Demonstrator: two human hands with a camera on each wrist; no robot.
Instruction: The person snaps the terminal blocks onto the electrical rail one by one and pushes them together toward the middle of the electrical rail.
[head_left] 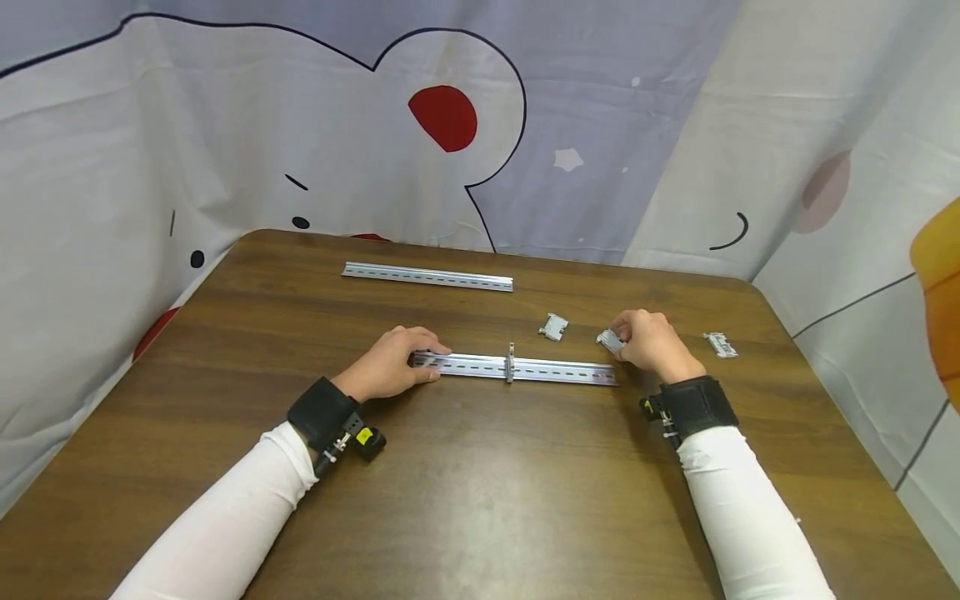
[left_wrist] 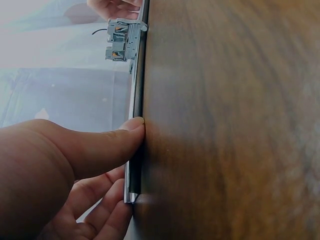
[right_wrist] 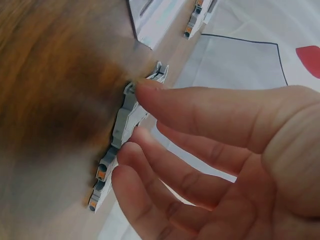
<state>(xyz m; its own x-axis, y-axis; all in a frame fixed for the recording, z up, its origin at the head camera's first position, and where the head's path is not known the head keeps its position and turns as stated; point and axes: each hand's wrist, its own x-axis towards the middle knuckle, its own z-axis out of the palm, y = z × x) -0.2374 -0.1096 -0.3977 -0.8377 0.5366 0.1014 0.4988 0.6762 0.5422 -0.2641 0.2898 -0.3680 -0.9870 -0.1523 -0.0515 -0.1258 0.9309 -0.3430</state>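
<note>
My left hand (head_left: pixel 393 362) grips the left end of a slotted metal DIN rail (head_left: pixel 558 372), thumb on the near edge and fingers on the far side. One grey terminal block (head_left: pixel 511 364) stands upright across the rail near its middle; the left wrist view shows this block (left_wrist: pixel 122 42) with orange details. To the right of the rail, my right hand (head_left: pixel 651 343) pinches another grey terminal block (head_left: pixel 611 340) that lies flat on the table. In the right wrist view the thumb and fingertips touch this block (right_wrist: pixel 122 125); the fingers partly cover it.
A second DIN rail (head_left: pixel 427 276) lies farther back on the wooden table (head_left: pixel 450 483). One loose terminal block (head_left: pixel 554 327) lies behind the gripped rail, another block (head_left: pixel 721 345) to the right of my right hand. A printed curtain (head_left: pixel 300 125) hangs behind the table.
</note>
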